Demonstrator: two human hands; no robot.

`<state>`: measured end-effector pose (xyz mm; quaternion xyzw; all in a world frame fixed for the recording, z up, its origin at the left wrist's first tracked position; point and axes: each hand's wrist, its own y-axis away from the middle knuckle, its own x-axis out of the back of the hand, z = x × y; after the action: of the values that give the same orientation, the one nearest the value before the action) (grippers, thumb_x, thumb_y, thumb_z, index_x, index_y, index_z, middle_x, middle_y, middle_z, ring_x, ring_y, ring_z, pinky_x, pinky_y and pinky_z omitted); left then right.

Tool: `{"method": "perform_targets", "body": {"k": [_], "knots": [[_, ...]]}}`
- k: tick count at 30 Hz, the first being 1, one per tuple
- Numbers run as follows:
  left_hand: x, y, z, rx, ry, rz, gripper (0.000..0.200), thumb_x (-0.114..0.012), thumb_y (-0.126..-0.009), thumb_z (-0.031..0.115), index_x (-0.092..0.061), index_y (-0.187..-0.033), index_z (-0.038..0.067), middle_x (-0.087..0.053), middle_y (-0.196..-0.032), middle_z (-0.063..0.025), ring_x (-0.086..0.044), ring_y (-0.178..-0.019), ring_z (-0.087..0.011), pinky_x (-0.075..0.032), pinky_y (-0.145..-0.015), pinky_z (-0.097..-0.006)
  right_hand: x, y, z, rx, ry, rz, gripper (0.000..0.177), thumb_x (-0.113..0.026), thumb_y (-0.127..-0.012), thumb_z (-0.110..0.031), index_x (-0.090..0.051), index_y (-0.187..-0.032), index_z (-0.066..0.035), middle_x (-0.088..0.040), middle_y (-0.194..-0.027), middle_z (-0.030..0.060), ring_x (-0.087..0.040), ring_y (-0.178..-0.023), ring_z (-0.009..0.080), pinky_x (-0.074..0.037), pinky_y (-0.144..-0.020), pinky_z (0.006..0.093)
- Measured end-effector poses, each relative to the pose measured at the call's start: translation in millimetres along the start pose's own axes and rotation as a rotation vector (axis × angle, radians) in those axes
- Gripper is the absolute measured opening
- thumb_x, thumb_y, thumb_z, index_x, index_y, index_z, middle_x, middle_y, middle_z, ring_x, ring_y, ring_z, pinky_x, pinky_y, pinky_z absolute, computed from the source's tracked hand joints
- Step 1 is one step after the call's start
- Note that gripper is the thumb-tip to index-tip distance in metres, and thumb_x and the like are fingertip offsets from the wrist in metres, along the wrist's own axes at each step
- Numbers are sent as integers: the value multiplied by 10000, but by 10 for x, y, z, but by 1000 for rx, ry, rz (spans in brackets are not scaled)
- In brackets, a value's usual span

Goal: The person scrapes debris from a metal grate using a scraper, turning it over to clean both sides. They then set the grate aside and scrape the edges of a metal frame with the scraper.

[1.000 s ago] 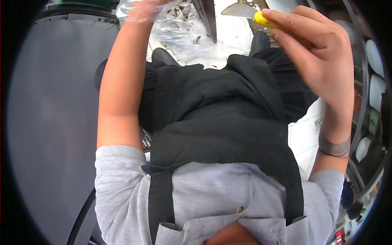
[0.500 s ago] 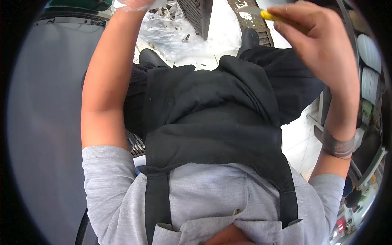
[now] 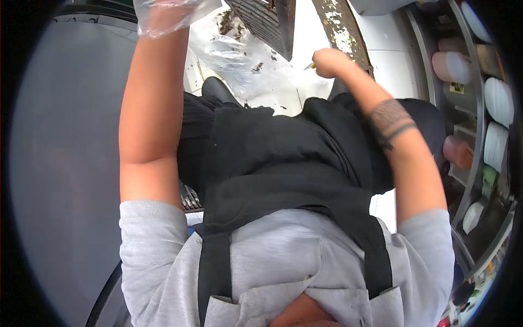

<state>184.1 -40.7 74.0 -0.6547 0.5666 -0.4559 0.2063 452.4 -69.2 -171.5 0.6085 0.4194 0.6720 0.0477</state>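
Note:
My right hand (image 3: 331, 63) is closed around a small tool with a yellow handle (image 3: 312, 66); its kind is hard to make out, as my fist covers most of it. Just left of that hand, a dark ribbed metal grate (image 3: 267, 27) stands tilted over a crumpled clear plastic sheet (image 3: 234, 60). Brown crumbly residue (image 3: 231, 26) lies on the sheet. My left hand (image 3: 170, 15), in a loose clear plastic glove, reaches to the top edge of the view. Its fingers are cut off or hidden, so what it touches does not show.
A large grey panel (image 3: 71, 136) fills the left side. On the right, metal shelving (image 3: 430, 65) holds bowls and containers. Behind my right hand lies a worn, stained strip (image 3: 343, 32) on white floor tiles (image 3: 384, 38). My dark boots flank the sheet.
My right hand has swung down and left with the yellow-handled tool, from the upper right toward the grate. My left hand has shifted slightly lower in view, as has the grate.

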Motion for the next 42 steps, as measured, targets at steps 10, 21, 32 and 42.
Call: {"method": "perform_targets", "body": {"k": [10,21,32,42], "knots": [[230,-63,-371,41,-243,-40,321,-659,-878,0,-688,-1187,81,-715,-1061,-152,-683,-980,-310,-548,-871,-424,-1544,-579,250,-127,40,-445,272,-713,-847,-151,-775,-1096,-58,-739,-1201,159,-720,-1101,314,-573,-907,417],[82,6,-654,-26,-178,42,347,-619,-910,1,-659,-1245,83,-696,-1034,-149,-660,-963,-335,-537,-873,-428,-138,-799,-217,121,-78,100,220,-614,-821,-139,-771,-915,-17,-754,-954,237,-750,-874,345,-587,-767,472],[326,-81,-821,55,-103,-36,373,-603,-912,-9,-639,-1278,55,-679,-1101,-173,-640,-1028,-334,-523,-905,-422,-1234,-644,445,-122,140,-349,252,-617,-805,-98,-807,-967,-124,-772,-1058,150,-747,-1001,313,-596,-833,404],[209,-159,-400,199,-87,-84,350,-633,-864,-11,-674,-1211,18,-693,-986,-150,-638,-1013,-337,-505,-940,-436,-1266,-939,399,-111,56,78,286,-676,-822,-170,-794,-1079,-124,-748,-1181,148,-734,-1053,320,-592,-867,424]]}}
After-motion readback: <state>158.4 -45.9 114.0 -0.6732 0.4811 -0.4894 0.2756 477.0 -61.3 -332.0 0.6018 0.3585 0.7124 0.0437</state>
